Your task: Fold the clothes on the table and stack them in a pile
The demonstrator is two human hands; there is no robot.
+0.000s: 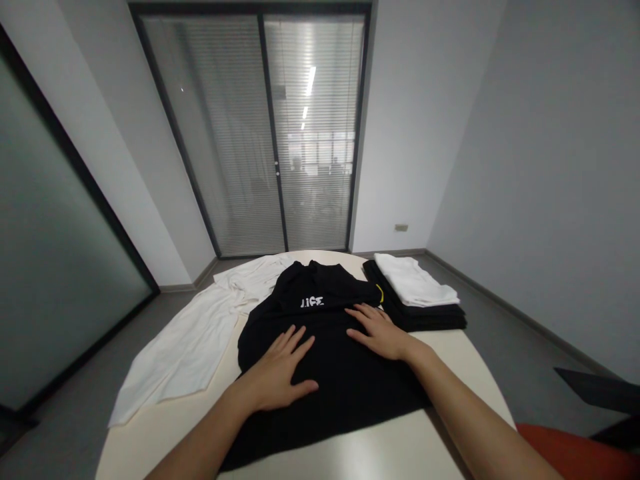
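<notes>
A black T-shirt (345,390) with white lettering lies spread over the middle of the table, its collar end away from me and its hem towards me. My left hand (280,373) rests flat on the left part of the shirt, fingers spread. On the right part, near the sleeve with a yellow edge, lies my right hand (377,331), also with its fingers apart. Neither hand grips the cloth. The far part of the shirt looks bunched around the shoulders.
White garments (187,347) lie loosely along the table's left side. At the right back is a stack of folded black clothes (435,317) with a folded white one (415,280) on top. An orange chair seat (570,453) stands beyond the round table (475,367).
</notes>
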